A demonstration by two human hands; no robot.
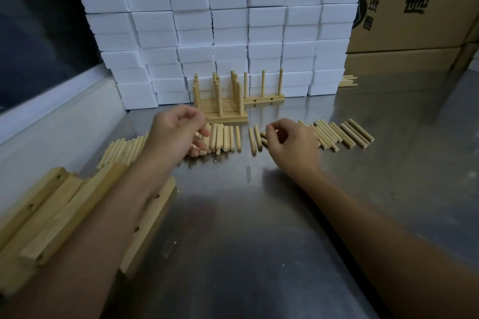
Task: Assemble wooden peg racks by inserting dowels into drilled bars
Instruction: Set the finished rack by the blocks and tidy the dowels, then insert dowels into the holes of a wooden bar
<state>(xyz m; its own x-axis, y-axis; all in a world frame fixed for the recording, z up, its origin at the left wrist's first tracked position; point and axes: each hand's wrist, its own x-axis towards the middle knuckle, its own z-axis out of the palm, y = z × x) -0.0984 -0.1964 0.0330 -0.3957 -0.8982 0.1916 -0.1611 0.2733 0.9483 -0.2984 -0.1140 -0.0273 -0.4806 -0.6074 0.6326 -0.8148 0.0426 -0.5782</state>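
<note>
Reaching over the row of loose dowels [228, 138], you are at the picking step: no dowel is yet lifted clear. Your left hand [178, 134] hovers with fingers loosely curled, its fingertips down among the dowels; whether it already pinches one, I cannot tell. Your right hand [290, 141] has thumb and forefinger drawn together above the dowels beneath it, and whether they hold anything is hidden too. The drilled bars [64, 212] lie under and outside your left forearm, untouched. Finished racks [223, 101] stand just beyond both hands, against the stacked white boxes [228, 21]. The next move likely calls for one clean dowel in the fingers, then a bar brought to the bare steel table [246, 228] between your arms. The cardboard carton [414, 8], beyond your right hand, carries dark printed characters, seen inverted and not readable.
</note>
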